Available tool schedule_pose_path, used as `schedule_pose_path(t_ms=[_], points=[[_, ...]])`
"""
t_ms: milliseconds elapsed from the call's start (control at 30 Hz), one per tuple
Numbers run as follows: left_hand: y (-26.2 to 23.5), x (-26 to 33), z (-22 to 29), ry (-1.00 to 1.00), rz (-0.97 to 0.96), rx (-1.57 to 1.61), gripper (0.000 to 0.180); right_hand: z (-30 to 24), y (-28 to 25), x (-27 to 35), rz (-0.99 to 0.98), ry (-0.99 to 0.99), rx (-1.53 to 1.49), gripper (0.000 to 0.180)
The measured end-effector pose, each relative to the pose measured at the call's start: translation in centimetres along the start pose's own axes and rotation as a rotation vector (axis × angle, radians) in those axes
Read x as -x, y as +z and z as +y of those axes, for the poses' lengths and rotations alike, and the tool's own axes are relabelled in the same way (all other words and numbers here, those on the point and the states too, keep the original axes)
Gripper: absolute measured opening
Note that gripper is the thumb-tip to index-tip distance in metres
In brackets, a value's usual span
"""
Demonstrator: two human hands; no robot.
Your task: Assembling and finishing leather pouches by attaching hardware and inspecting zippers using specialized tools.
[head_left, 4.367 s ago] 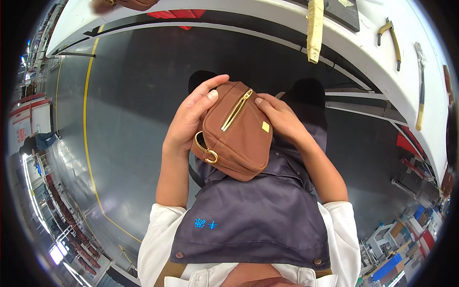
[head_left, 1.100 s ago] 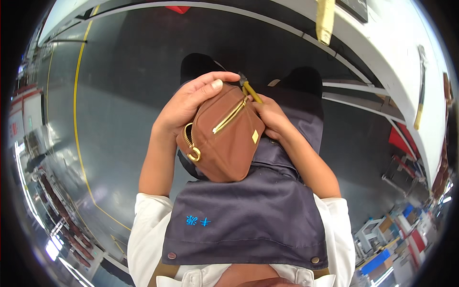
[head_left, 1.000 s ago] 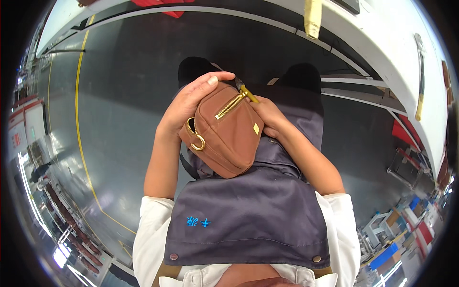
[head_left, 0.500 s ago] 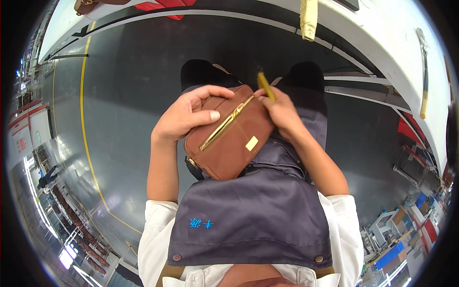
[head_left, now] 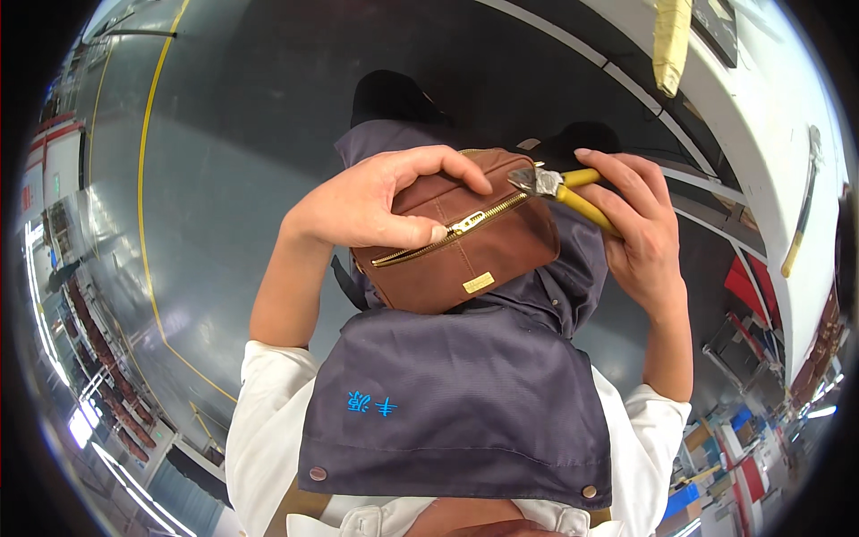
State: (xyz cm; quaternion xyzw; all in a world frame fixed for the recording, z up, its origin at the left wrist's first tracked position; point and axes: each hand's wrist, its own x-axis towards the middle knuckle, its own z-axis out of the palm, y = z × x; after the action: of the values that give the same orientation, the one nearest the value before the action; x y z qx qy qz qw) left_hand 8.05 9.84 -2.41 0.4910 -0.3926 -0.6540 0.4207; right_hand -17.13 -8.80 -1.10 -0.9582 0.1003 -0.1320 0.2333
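Brown boxy bag of smooth-looking material sits between the hands over dark grey-purple cloth on the lap, its zip seemingly still being worked on.

The person's left hand holds the bag, fingers curved over its top, thumb beside the gold metal slider. The right hand grasps yellow-handled metal pliers, handles spread, their head just left of its fingers at one end of the gold-toothed zip; whether they touch it cannot be told. Zip, slider and small gold rectangular plate are already fitted; work at the zip's end looks unfinished, and how much remains does not show. The bag's front, below and right of the left thumb, looks matt, with a stitched seam.
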Motion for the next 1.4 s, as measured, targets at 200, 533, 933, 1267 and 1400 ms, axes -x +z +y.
schedule_pose_path(t_ms=[200,533,933,1267,1400], points=[[0.5,-0.5,-0.2,0.058,-0.004,-0.102,0.067,-3.0,0.6,0.4,-0.081,0.315,-0.468,0.029],[0.7,-0.6,-1.2,0.123,0.064,-0.165,0.068,-6.3,3.3,-0.6,-0.135,0.449,-0.624,0.026],[0.7,-0.8,-0.8,0.128,-0.026,-0.060,0.070,-3.4,0.8,-1.0,-0.097,-0.075,-0.192,0.034],[0.7,-1.0,-0.8,0.130,-0.101,-0.002,0.068,-1.3,-1.5,-0.3,-0.118,-0.256,0.281,0.022],[0.6,-1.1,-0.9,0.150,-0.104,-0.028,0.068,-1.2,-1.3,-0.3,-0.121,-0.271,0.288,0.020]])
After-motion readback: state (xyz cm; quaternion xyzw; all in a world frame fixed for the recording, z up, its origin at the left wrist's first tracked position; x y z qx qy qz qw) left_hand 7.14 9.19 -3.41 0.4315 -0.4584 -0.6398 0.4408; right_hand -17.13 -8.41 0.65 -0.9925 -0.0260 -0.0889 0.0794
